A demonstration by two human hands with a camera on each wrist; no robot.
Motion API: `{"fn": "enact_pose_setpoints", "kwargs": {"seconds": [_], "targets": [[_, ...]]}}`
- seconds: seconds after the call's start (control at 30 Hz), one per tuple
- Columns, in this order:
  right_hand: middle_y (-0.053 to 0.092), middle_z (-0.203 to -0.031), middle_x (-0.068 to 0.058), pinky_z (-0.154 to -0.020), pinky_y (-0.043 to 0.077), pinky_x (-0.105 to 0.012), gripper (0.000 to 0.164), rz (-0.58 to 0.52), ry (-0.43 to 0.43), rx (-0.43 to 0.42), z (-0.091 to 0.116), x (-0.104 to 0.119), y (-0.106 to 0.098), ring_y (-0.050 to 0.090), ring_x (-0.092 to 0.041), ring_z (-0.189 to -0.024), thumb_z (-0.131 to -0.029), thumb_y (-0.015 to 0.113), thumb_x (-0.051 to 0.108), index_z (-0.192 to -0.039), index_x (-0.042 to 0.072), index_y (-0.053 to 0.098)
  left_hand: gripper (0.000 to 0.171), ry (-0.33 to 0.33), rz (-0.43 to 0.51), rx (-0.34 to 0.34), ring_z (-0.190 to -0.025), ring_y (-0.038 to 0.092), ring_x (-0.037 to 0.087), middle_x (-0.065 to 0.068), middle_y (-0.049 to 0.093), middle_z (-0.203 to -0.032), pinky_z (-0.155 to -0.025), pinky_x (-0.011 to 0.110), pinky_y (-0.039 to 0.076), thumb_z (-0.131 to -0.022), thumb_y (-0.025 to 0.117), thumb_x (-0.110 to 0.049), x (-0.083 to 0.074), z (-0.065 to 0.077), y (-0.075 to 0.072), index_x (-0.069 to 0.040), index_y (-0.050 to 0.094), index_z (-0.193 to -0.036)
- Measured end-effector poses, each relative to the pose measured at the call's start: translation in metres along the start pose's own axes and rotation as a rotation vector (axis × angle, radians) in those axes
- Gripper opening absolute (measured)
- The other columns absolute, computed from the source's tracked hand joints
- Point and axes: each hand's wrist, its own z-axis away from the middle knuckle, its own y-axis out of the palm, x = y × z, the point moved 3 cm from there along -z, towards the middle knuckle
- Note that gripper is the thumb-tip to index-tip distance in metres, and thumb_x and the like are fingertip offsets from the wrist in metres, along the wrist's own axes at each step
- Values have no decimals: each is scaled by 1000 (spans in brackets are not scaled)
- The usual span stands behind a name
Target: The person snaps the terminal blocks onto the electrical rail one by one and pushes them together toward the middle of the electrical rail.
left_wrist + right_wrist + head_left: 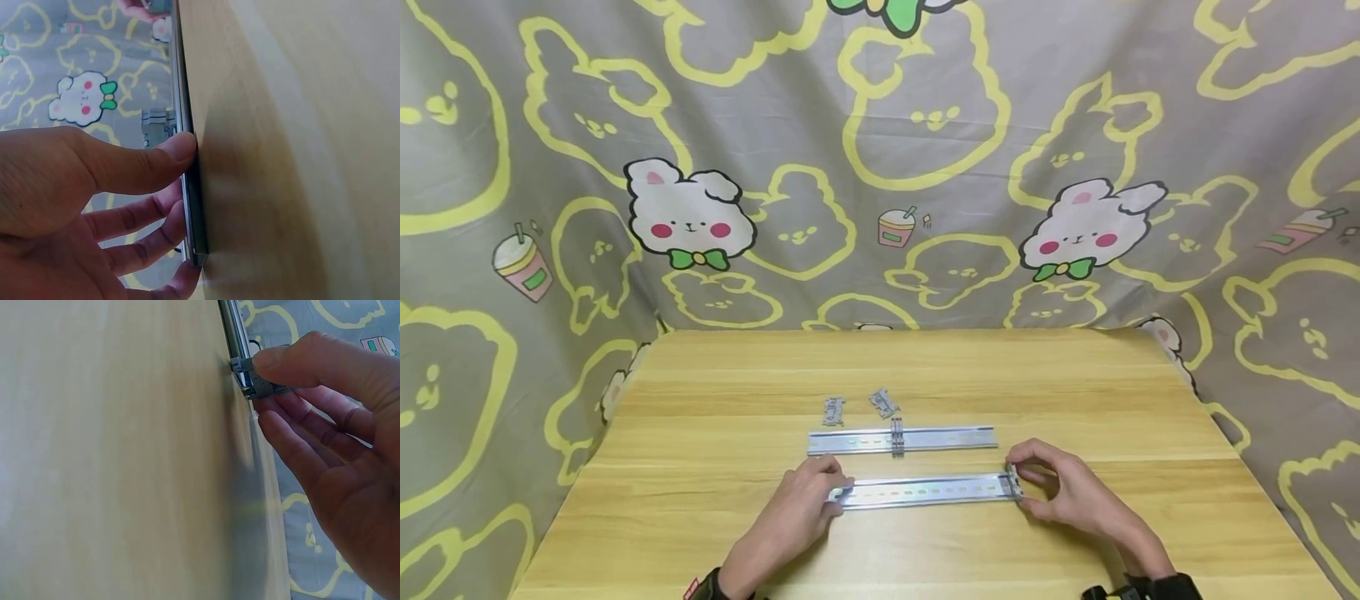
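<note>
A slotted metal DIN rail (928, 492) lies across the front of the table. My left hand (801, 504) grips its left end, thumb (178, 149) on the near edge and fingers at the far edge in the left wrist view. At the opposite end, my right hand (1071, 492) pinches a small grey plastic rail-mount piece (270, 385) between thumb and fingers. That piece stands across the rail's right end, in line with the rail's edges. The fingers partly hide it.
Behind lies a second slotted rail (951, 437) with several thin grey pieces (897, 437) clustered across its middle. Two loose grey pieces (834, 411) lie farther back on the wooden table (700, 450). A patterned curtain (805, 125) surrounds the table's back and sides.
</note>
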Motion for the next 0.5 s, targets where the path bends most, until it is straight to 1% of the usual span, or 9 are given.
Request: {"fn": "enact_pose_setpoints", "kwargs": {"seconds": [0.13, 0.27, 0.5], "targets": [[57, -121, -23, -93, 50, -32, 53, -19, -3, -8, -1, -1, 0, 56, -40, -114, -69, 80, -10, -116, -6, 57, 29, 5, 4, -10, -91, 59, 21, 2, 64, -97, -70, 42, 52, -73, 81, -11, 0, -1, -1, -8, 78, -101], [57, -121, -22, -93, 50, -33, 53, -14, -8, -18, 0, -1, 1, 57, -39, -114, -68, 81, -8, -115, -5, 57, 31, 3, 0, 5, -92, 60, 22, 3, 65, -99, -71, 43, 53, -73, 81, -12, 0, -1, -2, -8, 78, -104], [58, -120, -22, -93, 50, -36, 52, -14, -42, 2, -1, 1, 4, 57, -39, -114, -69, 79, -12, -116, -4, 58, 33, -3, -18, 30, -92, 60, 23, 5, 65, -100, -72, 43, 55, -74, 81, -13, 1, -1, -1, -8, 78, -106]]}}
